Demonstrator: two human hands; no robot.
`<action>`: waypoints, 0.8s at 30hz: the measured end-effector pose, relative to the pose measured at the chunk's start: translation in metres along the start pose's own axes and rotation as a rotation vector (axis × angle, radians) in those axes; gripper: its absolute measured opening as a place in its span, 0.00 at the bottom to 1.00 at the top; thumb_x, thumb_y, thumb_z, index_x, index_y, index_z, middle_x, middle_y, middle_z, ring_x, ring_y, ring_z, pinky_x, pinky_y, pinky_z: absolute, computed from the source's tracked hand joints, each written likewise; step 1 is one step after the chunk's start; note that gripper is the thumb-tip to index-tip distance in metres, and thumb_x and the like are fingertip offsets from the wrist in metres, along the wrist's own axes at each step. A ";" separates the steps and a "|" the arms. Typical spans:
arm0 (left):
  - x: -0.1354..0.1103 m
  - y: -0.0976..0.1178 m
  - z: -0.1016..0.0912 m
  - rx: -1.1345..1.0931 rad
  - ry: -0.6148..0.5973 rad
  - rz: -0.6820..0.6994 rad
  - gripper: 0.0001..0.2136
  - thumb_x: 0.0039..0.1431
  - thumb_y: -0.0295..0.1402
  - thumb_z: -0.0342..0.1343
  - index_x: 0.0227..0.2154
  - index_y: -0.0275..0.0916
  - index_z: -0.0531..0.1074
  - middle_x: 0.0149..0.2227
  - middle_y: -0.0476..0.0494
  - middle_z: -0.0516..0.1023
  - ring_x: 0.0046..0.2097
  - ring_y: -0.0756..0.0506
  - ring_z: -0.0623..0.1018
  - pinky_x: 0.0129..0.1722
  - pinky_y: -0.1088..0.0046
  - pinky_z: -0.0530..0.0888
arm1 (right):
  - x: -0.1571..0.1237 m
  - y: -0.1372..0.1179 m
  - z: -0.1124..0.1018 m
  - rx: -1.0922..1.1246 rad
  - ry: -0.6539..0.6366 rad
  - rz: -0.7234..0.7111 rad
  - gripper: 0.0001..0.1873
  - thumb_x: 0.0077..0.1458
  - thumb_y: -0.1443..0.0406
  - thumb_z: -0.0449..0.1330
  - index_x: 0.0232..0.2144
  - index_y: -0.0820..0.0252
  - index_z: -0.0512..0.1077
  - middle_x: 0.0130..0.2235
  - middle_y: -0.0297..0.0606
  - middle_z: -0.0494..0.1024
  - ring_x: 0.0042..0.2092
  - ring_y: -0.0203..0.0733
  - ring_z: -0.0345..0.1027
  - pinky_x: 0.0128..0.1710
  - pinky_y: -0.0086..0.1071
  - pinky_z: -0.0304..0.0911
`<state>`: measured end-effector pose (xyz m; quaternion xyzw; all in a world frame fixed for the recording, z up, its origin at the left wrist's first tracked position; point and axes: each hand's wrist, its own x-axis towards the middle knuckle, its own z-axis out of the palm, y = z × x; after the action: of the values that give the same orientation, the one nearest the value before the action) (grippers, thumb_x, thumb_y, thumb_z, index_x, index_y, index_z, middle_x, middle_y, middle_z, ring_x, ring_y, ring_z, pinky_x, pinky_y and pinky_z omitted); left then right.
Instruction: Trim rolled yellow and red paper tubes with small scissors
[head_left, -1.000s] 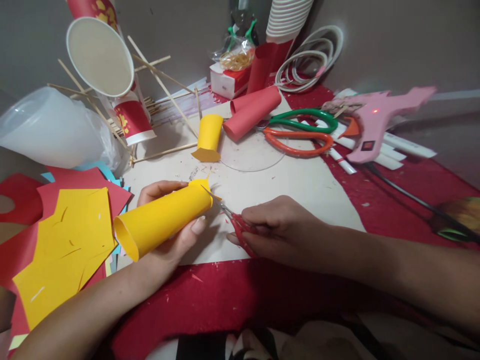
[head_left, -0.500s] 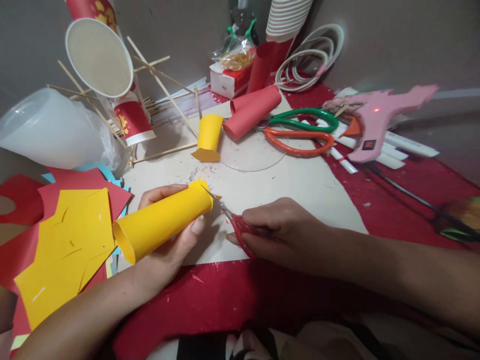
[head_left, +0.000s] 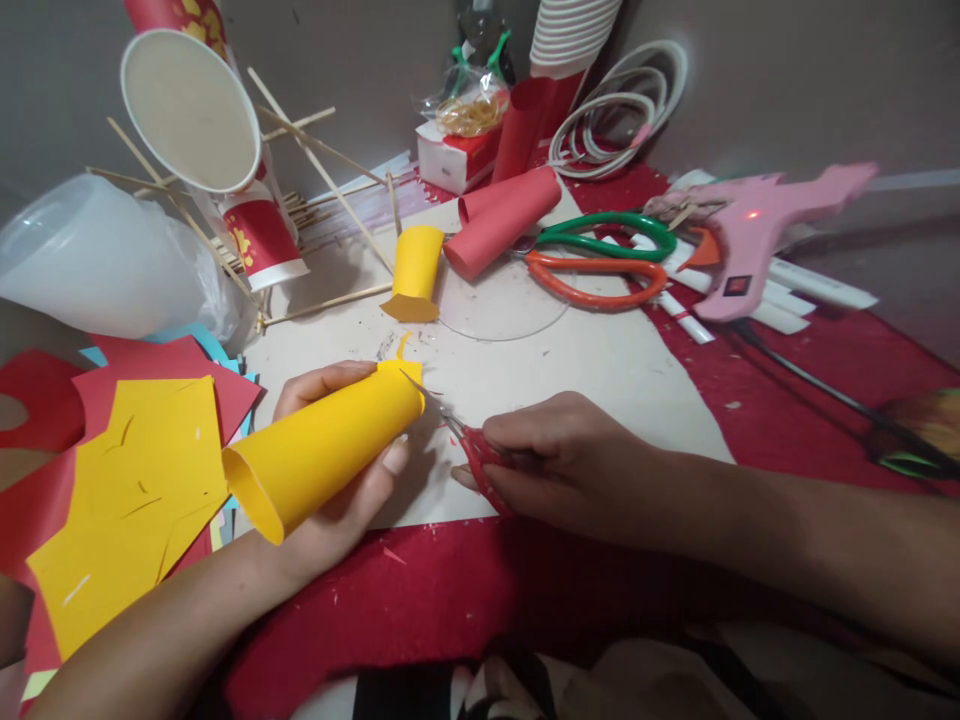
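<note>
My left hand (head_left: pixel 337 480) is wrapped round a yellow paper tube (head_left: pixel 322 445), held slanted with its open mouth toward the lower left. My right hand (head_left: pixel 555 460) grips small red-handled scissors (head_left: pixel 469 445), whose thin blades point up-left and touch the tube's far rim, where short cut tabs stick up. Both hands hover over a cream sheet (head_left: pixel 570 370) lying on a red cloth (head_left: pixel 450 590).
A short yellow tube (head_left: pixel 415 272), a red paper roll (head_left: pixel 501 215), large green and orange scissors (head_left: pixel 600 262) and a pink glue gun (head_left: pixel 750 235) with glue sticks lie behind. Paper cups (head_left: pixel 217 150), wooden sticks and a plastic bag stand left; yellow and red paper sheets (head_left: pixel 127 490) lie near left.
The tube has turned a little in my left hand, and its open mouth has dropped slightly. The scissor tips stay at the far rim, where another yellow tab now stands up.
</note>
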<state>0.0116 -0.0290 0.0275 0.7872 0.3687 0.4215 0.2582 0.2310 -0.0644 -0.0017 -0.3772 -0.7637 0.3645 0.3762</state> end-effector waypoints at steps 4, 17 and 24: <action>0.000 -0.001 -0.001 -0.027 0.013 -0.044 0.19 0.55 0.33 0.64 0.49 0.42 0.66 0.49 0.41 0.74 0.50 0.43 0.78 0.50 0.64 0.78 | 0.000 0.000 0.001 0.036 0.005 -0.001 0.17 0.61 0.68 0.57 0.19 0.63 0.67 0.18 0.25 0.61 0.21 0.25 0.47 0.20 0.19 0.48; 0.000 -0.003 -0.003 0.033 -0.015 -0.048 0.24 0.51 0.30 0.66 0.50 0.44 0.65 0.51 0.41 0.73 0.54 0.41 0.76 0.55 0.55 0.76 | -0.001 0.001 -0.001 0.068 -0.010 0.026 0.15 0.60 0.68 0.59 0.20 0.63 0.69 0.17 0.23 0.59 0.20 0.24 0.48 0.20 0.17 0.49; -0.001 -0.002 -0.004 0.122 0.009 -0.114 0.24 0.50 0.33 0.68 0.49 0.43 0.66 0.49 0.42 0.73 0.51 0.40 0.78 0.52 0.58 0.78 | 0.000 0.000 0.001 -0.040 0.046 0.006 0.16 0.58 0.69 0.59 0.18 0.63 0.67 0.17 0.24 0.60 0.19 0.24 0.49 0.19 0.18 0.49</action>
<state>0.0075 -0.0284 0.0275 0.7773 0.4392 0.3862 0.2318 0.2309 -0.0647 -0.0025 -0.3952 -0.7610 0.3413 0.3851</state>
